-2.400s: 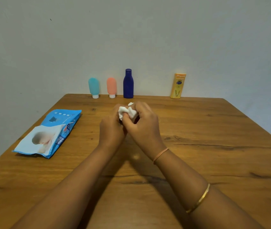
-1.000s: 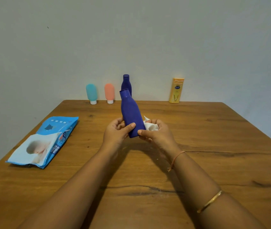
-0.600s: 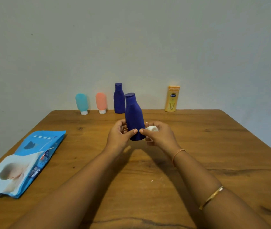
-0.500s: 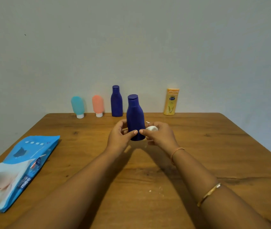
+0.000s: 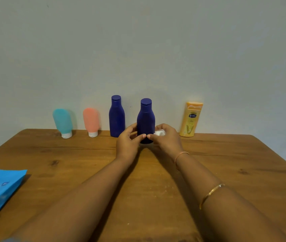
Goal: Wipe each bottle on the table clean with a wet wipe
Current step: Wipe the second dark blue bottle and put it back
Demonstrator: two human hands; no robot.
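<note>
left hand (image 5: 127, 143), right hand (image 5: 167, 140) gripping blue bottle (image 5: 145, 119) (upright), moved back, wipe (image 5: 159, 133) seemingly palmed

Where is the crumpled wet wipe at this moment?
In the head view, the wet wipe is bunched in the right hand, just right of the held dark blue bottle and left of the yellow bottle.
</note>
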